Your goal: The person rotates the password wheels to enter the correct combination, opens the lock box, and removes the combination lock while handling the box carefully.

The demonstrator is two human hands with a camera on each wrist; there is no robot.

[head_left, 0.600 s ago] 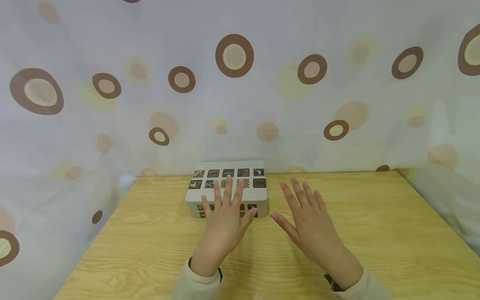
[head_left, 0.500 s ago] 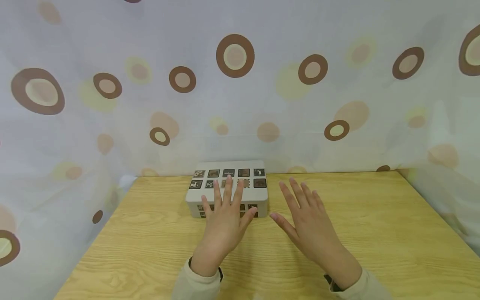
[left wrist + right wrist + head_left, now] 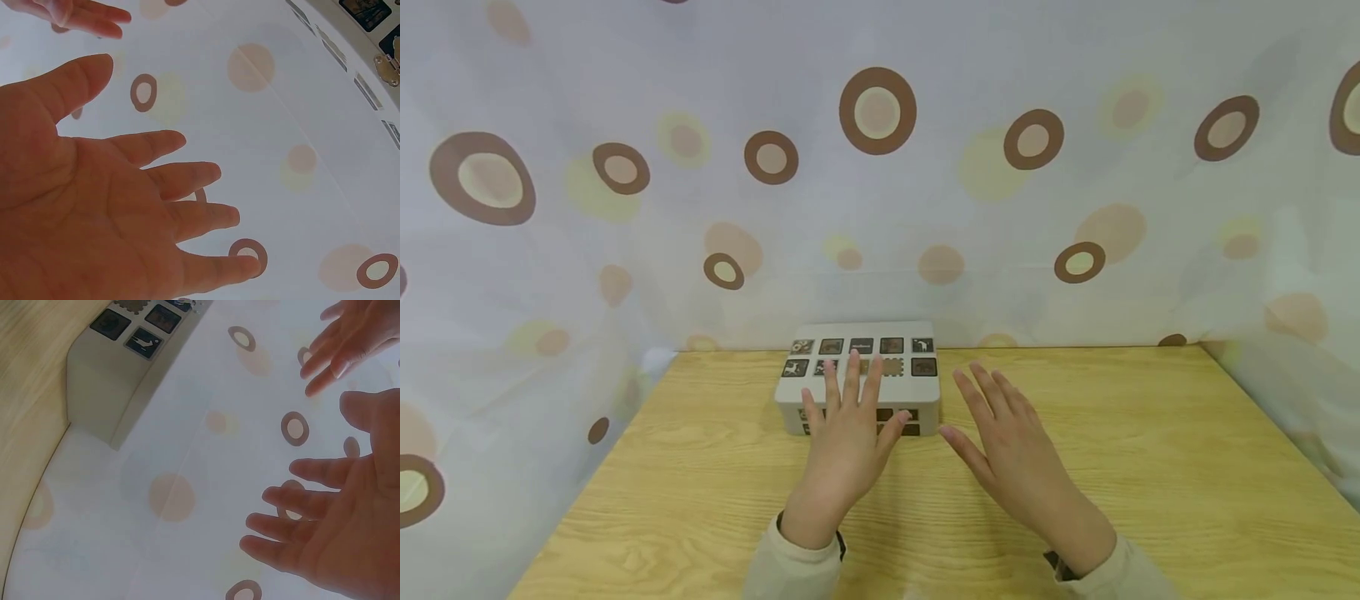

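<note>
A white rectangular box (image 3: 917,390) with rounded corners and small dark square pictures stands at the back of the table. My left hand (image 3: 844,454) is spread, palm down, and in the head view it covers part of the box's front and lid. Its palm (image 3: 94,212) and straight fingers show in the left wrist view, holding nothing. Right of the box, my right hand (image 3: 1018,454) has extended fingers and a thumb held apart, with nothing in it. The right wrist view shows this hand (image 3: 337,519) apart from the box (image 3: 100,387).
The box rests on a wood-grain table (image 3: 1150,450). A pale curtain (image 3: 880,208) with brown and yellow circles hangs behind the table and along both sides. A small metal fitting (image 3: 387,69) sits on the box at the left wrist view's upper right.
My right hand has tilted slightly, its fingers drawing closer together and shifting a little left. The left hand stays nearly still. The head view has shifted slightly, moving the box a little right.
</note>
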